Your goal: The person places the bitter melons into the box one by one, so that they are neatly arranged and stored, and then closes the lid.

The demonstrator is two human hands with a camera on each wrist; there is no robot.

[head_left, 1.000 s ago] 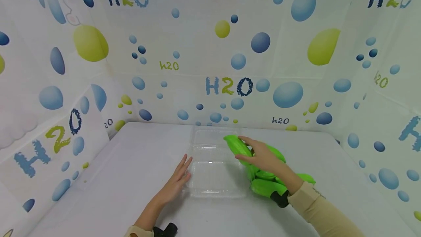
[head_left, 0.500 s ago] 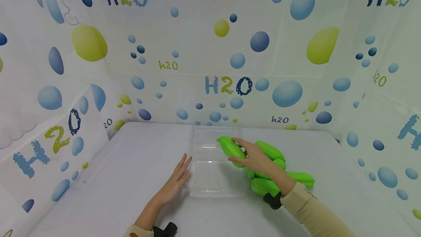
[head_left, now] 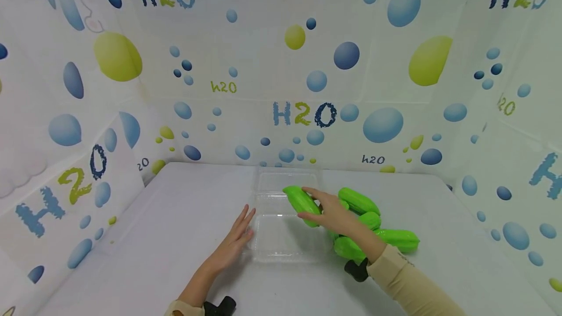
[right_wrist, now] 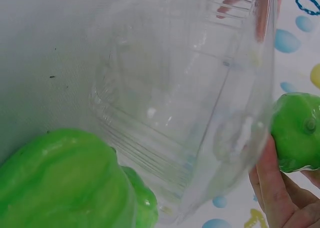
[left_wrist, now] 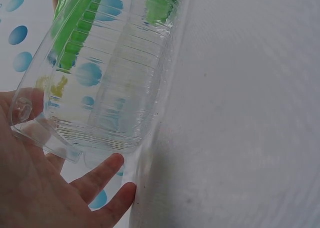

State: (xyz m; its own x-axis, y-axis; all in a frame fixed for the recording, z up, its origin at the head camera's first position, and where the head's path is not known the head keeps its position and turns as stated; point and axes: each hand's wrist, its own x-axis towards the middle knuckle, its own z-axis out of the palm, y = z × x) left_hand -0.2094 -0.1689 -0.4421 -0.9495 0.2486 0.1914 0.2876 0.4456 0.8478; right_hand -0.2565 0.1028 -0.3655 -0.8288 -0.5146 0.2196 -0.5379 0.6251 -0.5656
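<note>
White tabletop (head_left: 175,238): right hand (head_left: 335,212), fingers grasping a green vegetable (head_left: 299,199), has shifted farther over clear container (head_left: 273,240), transfer apparently midway; left hand (head_left: 231,245) ungrasping.

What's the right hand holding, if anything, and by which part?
The right hand holds a green vegetable-shaped piece across its sides, pointed tip uncovered.

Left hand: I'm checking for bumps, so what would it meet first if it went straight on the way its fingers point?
Most likely the left side of the clear plastic container; whether the left hand touches it now is unclear.
</note>
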